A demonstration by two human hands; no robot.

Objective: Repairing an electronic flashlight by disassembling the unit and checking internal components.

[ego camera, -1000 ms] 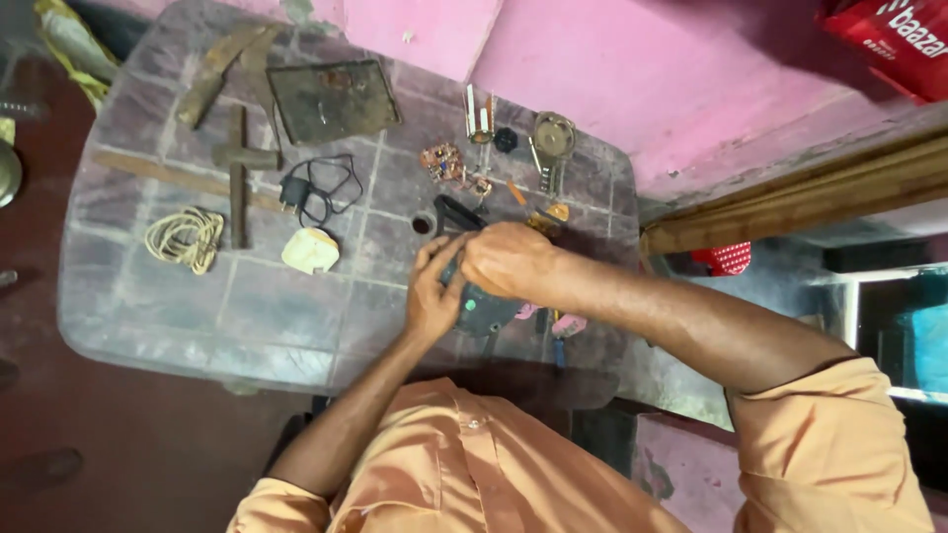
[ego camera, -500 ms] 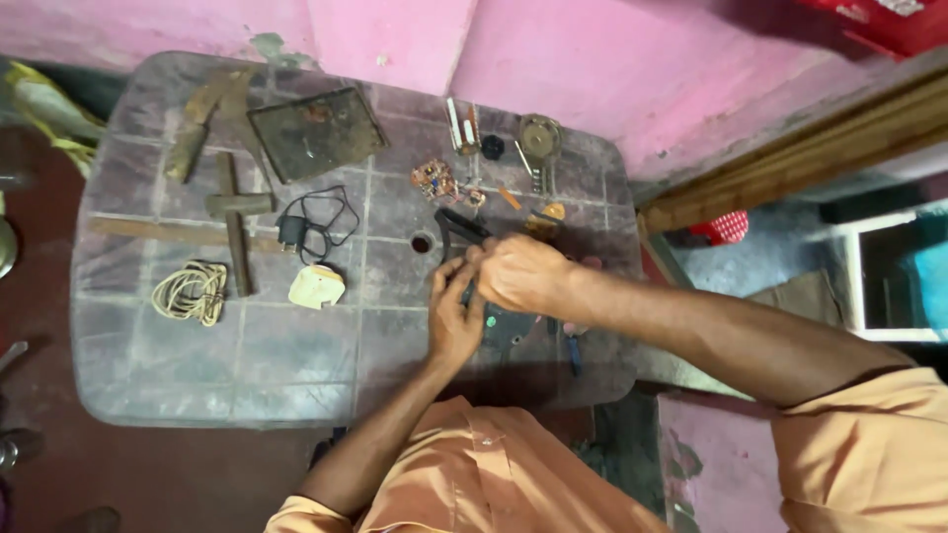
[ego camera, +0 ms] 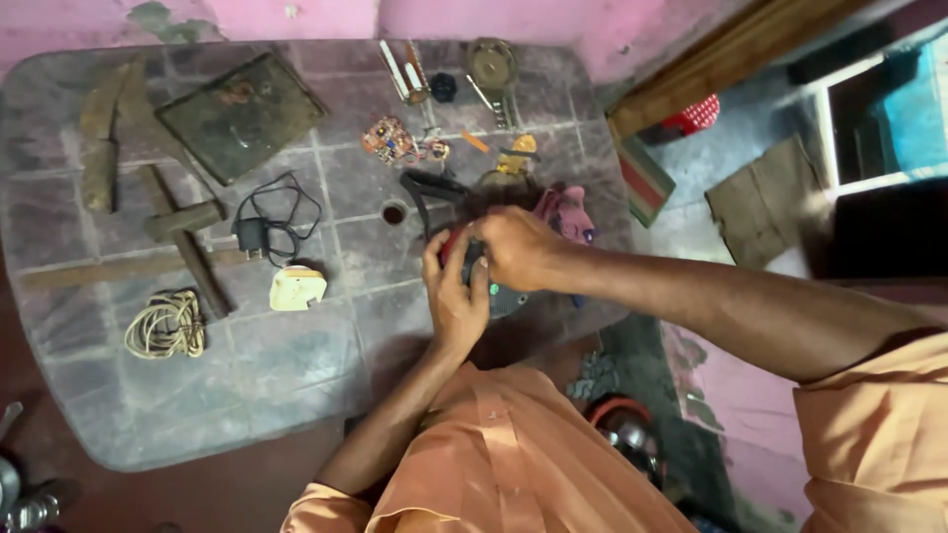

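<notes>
My left hand [ego camera: 452, 296] and my right hand [ego camera: 515, 247] meet at the near right part of a grey stone-tiled table [ego camera: 286, 385]. Together they grip a small dark device with a red part [ego camera: 462, 259], mostly hidden under the fingers. A dark round piece [ego camera: 509, 301] shows just below my right hand. Both my forearms reach in from orange sleeves. Black pliers [ego camera: 425, 190] lie just beyond my hands, and a pink cloth [ego camera: 565, 212] lies beside my right hand.
On the table lie a cream plastic box [ego camera: 296, 288], a black charger with cord [ego camera: 259, 229], a coil of pale wire [ego camera: 166, 326], a wooden mallet [ego camera: 186, 237], a dark flat plate [ego camera: 239, 114], a small circuit board [ego camera: 390, 140] and loose small parts. A pink wall runs behind.
The view has shifted, so the table sits higher and further left in the picture. My hands stay together on the small device, working at the same spot.
</notes>
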